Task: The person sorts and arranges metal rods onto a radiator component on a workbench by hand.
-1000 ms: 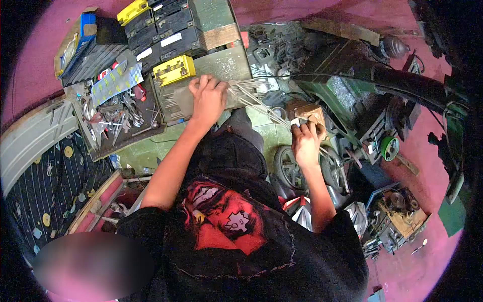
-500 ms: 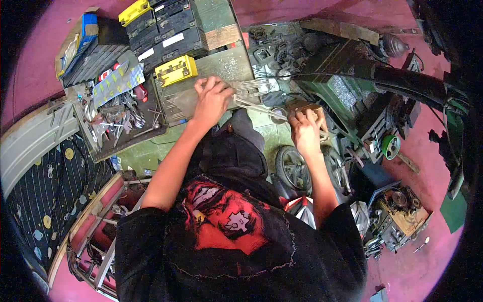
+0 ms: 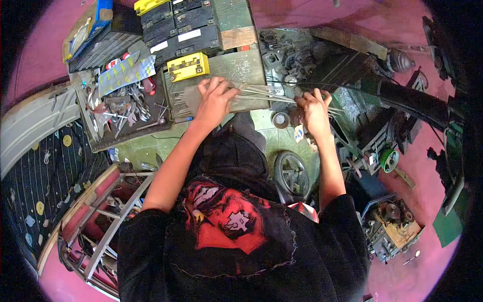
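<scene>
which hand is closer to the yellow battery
Left. The left hand grips the thin rods just beside the yellow battery; the right hand holds their far end, well away from it.

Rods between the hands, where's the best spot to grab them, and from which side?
Probably the bare stretch of the rods between left hand and right hand, from above: they lie roughly level, bunched near the left hand and fanning rightwards, so wrap nearer the bunched end.
</scene>
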`<action>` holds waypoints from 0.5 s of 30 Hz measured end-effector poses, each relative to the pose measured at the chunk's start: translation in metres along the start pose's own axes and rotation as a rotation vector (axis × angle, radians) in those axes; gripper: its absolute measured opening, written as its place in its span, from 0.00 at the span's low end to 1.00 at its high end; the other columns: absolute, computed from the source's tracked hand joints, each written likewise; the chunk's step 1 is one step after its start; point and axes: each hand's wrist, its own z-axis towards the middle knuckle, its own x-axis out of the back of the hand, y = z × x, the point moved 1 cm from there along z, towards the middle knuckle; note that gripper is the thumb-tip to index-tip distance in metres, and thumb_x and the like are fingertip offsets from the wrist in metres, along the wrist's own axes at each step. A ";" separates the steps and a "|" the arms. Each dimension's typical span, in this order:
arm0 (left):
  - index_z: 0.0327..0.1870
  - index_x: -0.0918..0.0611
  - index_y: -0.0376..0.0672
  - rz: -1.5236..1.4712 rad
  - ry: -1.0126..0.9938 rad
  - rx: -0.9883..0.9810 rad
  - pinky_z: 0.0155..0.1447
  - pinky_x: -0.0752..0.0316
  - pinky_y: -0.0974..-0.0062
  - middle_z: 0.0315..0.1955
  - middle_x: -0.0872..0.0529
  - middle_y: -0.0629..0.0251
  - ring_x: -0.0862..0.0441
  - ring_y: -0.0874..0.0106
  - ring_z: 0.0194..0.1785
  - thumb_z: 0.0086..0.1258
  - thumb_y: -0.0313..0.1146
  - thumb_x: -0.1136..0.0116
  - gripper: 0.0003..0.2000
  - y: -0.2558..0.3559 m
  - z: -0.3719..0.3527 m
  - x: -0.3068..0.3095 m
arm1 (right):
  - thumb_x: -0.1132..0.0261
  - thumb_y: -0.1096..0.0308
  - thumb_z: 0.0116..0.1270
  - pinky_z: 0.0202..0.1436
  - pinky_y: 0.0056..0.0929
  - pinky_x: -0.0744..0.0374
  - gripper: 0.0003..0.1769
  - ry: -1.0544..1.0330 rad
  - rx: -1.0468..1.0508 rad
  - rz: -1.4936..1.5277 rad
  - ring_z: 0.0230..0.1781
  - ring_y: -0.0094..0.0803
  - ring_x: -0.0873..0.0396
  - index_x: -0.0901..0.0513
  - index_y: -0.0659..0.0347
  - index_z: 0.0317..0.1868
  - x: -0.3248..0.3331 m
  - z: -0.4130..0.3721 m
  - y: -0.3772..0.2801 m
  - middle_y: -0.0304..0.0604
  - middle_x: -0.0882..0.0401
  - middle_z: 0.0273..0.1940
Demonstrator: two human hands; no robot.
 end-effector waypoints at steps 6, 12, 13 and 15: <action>0.50 0.11 0.50 0.041 -0.097 -0.029 0.74 0.43 0.47 0.57 0.17 0.64 0.27 0.61 0.69 0.63 0.28 0.34 0.14 0.007 -0.001 0.004 | 0.28 0.70 0.56 0.68 0.54 0.36 0.13 -0.069 -0.013 0.064 0.53 0.44 0.24 0.08 0.55 0.44 -0.018 0.003 0.006 0.42 0.18 0.38; 0.50 0.10 0.51 0.185 -0.241 -0.095 0.77 0.45 0.44 0.66 0.23 0.65 0.32 0.61 0.74 0.67 0.34 0.38 0.12 0.005 -0.003 0.000 | 0.27 0.71 0.55 0.64 0.53 0.34 0.11 -0.039 -0.004 0.082 0.50 0.43 0.22 0.08 0.55 0.40 -0.022 0.005 0.008 0.41 0.15 0.36; 0.50 0.09 0.51 0.219 -0.260 -0.067 0.77 0.46 0.44 0.66 0.23 0.66 0.33 0.61 0.75 0.68 0.35 0.39 0.12 0.002 -0.003 -0.002 | 0.27 0.72 0.55 0.64 0.52 0.34 0.11 -0.039 -0.002 0.104 0.50 0.43 0.21 0.08 0.55 0.40 -0.022 0.005 0.009 0.41 0.15 0.36; 0.48 0.09 0.50 0.233 -0.243 -0.074 0.77 0.46 0.44 0.66 0.23 0.66 0.33 0.61 0.75 0.68 0.36 0.39 0.11 -0.002 -0.001 -0.003 | 0.28 0.71 0.57 0.64 0.51 0.35 0.11 -0.060 -0.020 0.120 0.50 0.42 0.22 0.08 0.55 0.42 -0.023 0.003 0.011 0.41 0.16 0.37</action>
